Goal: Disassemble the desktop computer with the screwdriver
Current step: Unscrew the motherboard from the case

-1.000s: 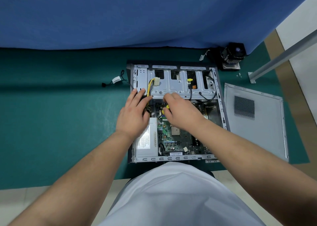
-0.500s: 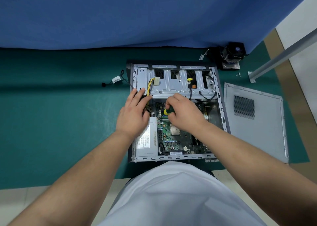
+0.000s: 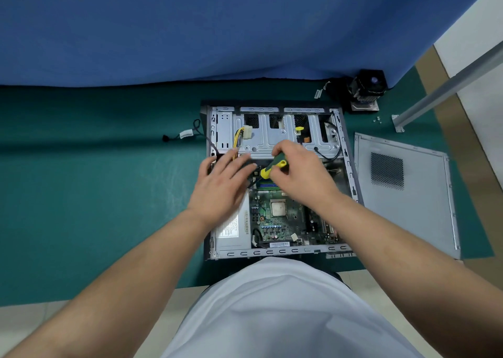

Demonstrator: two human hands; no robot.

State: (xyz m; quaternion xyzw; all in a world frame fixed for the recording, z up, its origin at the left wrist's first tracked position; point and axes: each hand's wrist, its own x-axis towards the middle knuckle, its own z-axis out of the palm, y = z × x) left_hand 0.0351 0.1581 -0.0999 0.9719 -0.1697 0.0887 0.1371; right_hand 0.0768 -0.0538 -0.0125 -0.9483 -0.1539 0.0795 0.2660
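- Here the desktop computer (image 3: pixel 275 183) lies on its side, open, on a green mat (image 3: pixel 95 194), just in front of the person's white-clad torso (image 3: pixel 285 311).
- The right hand (image 3: pixel 302 175) is curled round the screwdriver (image 3: pixel 273 165), gripping its green and yellow handle; the handle's yellow end points toward the left hand, and the shaft and tip are hidden, so where the tip sits cannot be told.
- The left hand (image 3: pixel 221 189) grasps nothing: its fingers are stretched out and spread over the case's left side, above the silver power supply (image 3: pixel 235 229), and appear to rest on the black cables there, though the hand is blurred.
- Inside the case, the green motherboard (image 3: pixel 288 219) shows below both hands, with a square silver processor (image 3: pixel 278 208) near its middle.
- The metal drive cage (image 3: pixel 275 133) spans the far part of the case; a white connector on yellow wires (image 3: pixel 243 136) lies on its left portion.
- A grey side panel (image 3: pixel 405 191) with a mesh vent lies flat on the mat just right of the case.
- A black cooler fan (image 3: pixel 367 89) stands beyond the case's far right corner, against the blue cloth (image 3: pixel 217 25).
- A few small screws (image 3: pixel 377 119) lie on the mat near the foot of a grey metal bar (image 3: pixel 446 88).
- A loose black cable with a white tag (image 3: pixel 185 134) lies on the mat left of the case.
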